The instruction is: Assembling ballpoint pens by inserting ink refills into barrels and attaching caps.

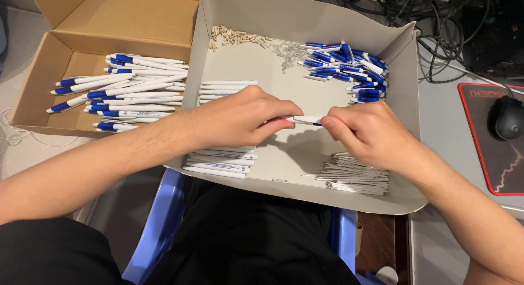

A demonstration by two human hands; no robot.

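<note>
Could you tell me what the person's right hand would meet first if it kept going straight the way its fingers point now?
The right hand points leftward along the white pen part it pinches, so it would probably meet the left hand fingertips holding the other end almost at once.

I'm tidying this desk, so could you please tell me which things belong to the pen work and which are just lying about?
In use: white barrel in both hands, white barrels, refills, blue pieces, springs, finished pens.

Lying about: mouse, mouse pad, cables.
</note>
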